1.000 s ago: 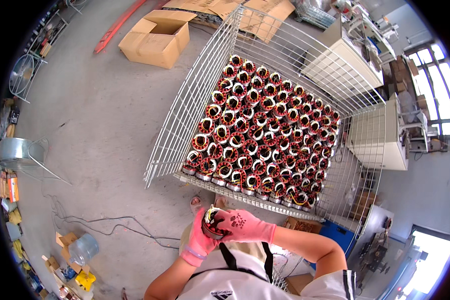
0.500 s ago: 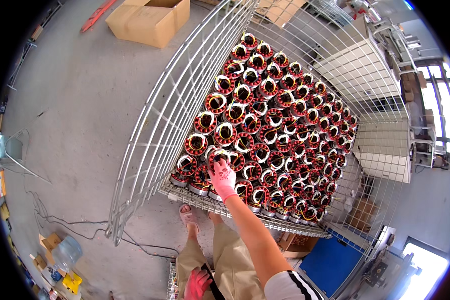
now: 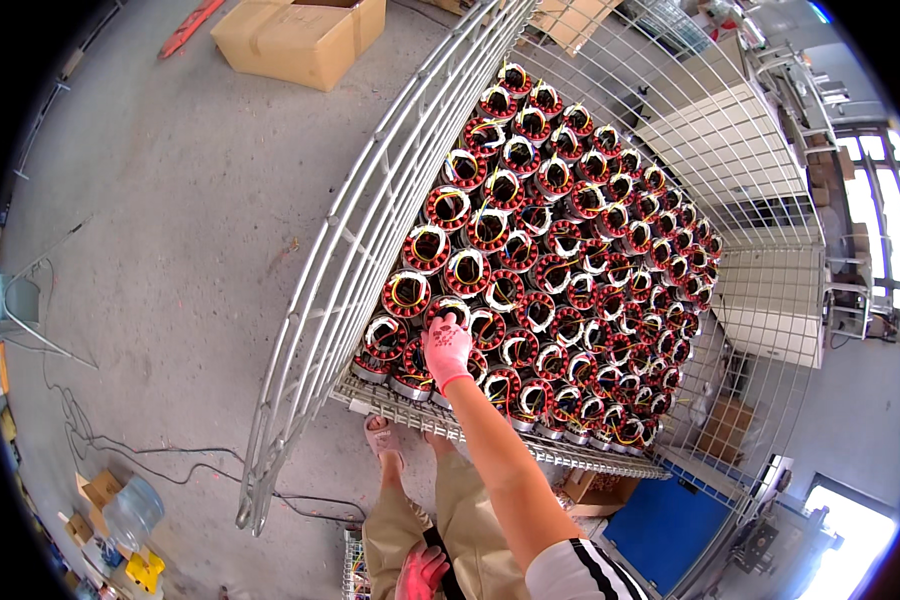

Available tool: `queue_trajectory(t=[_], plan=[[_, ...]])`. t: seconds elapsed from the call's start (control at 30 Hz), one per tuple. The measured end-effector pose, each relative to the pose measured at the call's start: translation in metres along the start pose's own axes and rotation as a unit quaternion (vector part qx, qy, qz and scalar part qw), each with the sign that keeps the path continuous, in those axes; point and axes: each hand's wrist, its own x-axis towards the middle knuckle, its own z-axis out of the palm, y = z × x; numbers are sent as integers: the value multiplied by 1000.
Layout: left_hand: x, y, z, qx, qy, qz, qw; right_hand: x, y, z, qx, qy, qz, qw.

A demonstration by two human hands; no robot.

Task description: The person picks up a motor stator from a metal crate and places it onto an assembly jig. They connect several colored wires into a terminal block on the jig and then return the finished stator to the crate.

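A wire cage [image 3: 370, 212] holds rows of motor stators [image 3: 508, 188], round metal rings with red coil ends, white sleeving and yellow and dark wires. My right hand [image 3: 448, 350], in a pink-and-white glove, reaches into the near left part of the cage. Its fingers are closed on the rim of one stator [image 3: 448, 309], which stands among the others; the hand hides part of it. Low in the view my left hand [image 3: 422, 572], in a pink glove, hangs beside my thigh, near a black strap [image 3: 450, 575]. Its fingers are curled, and nothing shows in them.
An open cardboard box [image 3: 300, 42] and a red tool [image 3: 190, 27] lie on the floor at the far left. Black cables [image 3: 180, 455] run across the floor toward my feet. A clear water bottle [image 3: 135, 510] stands lower left, and a blue panel [image 3: 660, 525] lower right.
The cage and its stators have shifted slightly right and down in the view. My right hand stays at the same stator, now lower among its neighbours. My left hand has moved a little right.
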Motion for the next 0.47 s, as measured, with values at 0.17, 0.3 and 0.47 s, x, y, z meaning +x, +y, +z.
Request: queue_trajectory(t=[0.17, 0.3, 0.47], plan=[[-3, 11, 6, 48, 26, 6, 998, 8, -2, 1, 0, 14, -14, 1000], [-3, 14, -1, 29, 32, 12, 999, 9, -3, 3, 10, 25, -10, 1000], [-8, 26, -16, 253, -60, 60, 964, 5, 2, -6, 57, -53, 12, 997]])
